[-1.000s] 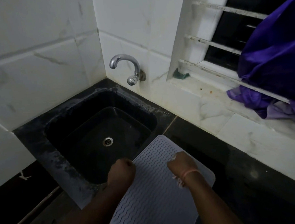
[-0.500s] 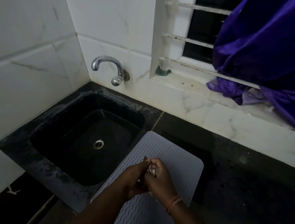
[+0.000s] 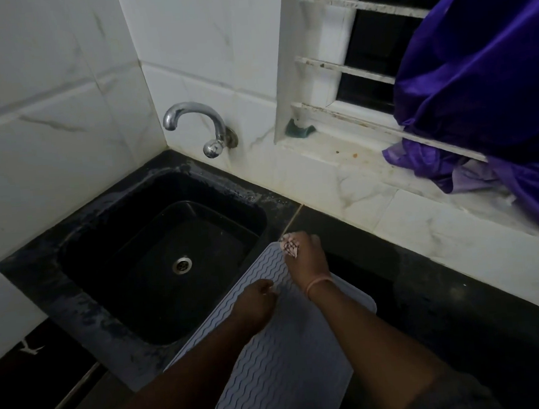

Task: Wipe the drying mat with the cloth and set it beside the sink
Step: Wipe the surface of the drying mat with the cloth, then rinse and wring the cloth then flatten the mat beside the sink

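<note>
The pale grey ribbed silicone drying mat lay flat on the dark stone counter, just to the right of the black rectangular sink, with its left edge running along the sink's rim. My right hand was at the mat's far corner, fingers curled round a small white cloth with a dark pattern, bunched up and pressed against that corner. A pinkish band sat on that wrist. My left hand rested on the mat's left side, nearer me, fingers bent down onto the ribbed surface; I could not tell whether it gripped the edge or merely pressed on it. Behind the sink a curved chrome tap stuck out of the white marbled tiles. A purple satin fabric hung over the barred window on the right, spilling onto the sill.
</note>
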Available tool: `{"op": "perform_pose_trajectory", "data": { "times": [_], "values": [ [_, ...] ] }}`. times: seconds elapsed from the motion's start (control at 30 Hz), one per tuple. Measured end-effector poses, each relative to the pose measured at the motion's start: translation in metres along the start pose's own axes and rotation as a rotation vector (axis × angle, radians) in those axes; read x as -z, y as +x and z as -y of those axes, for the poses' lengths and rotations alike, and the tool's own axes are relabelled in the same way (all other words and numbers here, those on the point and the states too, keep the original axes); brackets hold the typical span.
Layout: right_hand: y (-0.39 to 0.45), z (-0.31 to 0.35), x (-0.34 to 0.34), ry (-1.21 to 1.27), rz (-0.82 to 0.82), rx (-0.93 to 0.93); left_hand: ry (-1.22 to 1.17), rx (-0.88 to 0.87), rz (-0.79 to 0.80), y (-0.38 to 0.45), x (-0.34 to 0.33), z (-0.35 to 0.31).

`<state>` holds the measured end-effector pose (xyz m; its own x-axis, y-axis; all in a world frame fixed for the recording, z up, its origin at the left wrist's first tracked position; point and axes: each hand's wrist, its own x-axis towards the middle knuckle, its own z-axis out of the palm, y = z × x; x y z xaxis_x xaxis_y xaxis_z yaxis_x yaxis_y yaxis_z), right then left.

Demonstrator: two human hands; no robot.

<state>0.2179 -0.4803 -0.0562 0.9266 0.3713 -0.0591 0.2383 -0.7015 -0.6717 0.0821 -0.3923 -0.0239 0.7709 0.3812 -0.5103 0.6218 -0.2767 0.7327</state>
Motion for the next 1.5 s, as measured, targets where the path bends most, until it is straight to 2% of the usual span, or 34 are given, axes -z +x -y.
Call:
{"op": "perform_pose_trajectory", "data": {
  "times": [0.23,0.47,0.57,0.83,1.13,1.2,1.3,1.4,1.5],
  "values": [
    [0.053,0.009,-0.016,-0.326,0.211,0.25,0.324,-0.032,0.028,0.042,-0.015,0.002],
    [0.057,0.001,-0.027,-0.609,0.255,0.423,0.6,0.03,0.079,0.066,-0.031,0.002],
    [0.056,0.004,-0.024,-0.674,0.264,0.379,0.685,0.072,0.073,0.072,-0.036,0.001],
    [0.047,0.002,0.006,-0.841,0.461,0.213,0.725,0.124,0.041,0.078,-0.038,-0.004],
    [0.002,-0.034,0.059,-0.798,0.581,-0.053,0.653,0.086,0.067,0.073,-0.031,-0.005],
    [-0.008,-0.038,0.071,-0.72,0.619,-0.15,0.564,0.075,0.109,0.07,-0.023,-0.007],
    [-0.015,-0.032,0.093,-0.379,0.582,-0.241,0.246,0.102,0.124,0.051,-0.012,-0.015],
    [-0.028,-0.014,0.101,0.184,0.478,-0.271,-0.111,0.157,0.11,0.015,-0.005,-0.029],
    [-0.045,0.012,0.089,0.818,0.382,-0.31,-0.736,0.294,0.285,-0.017,0.01,-0.041]
  ]
}}
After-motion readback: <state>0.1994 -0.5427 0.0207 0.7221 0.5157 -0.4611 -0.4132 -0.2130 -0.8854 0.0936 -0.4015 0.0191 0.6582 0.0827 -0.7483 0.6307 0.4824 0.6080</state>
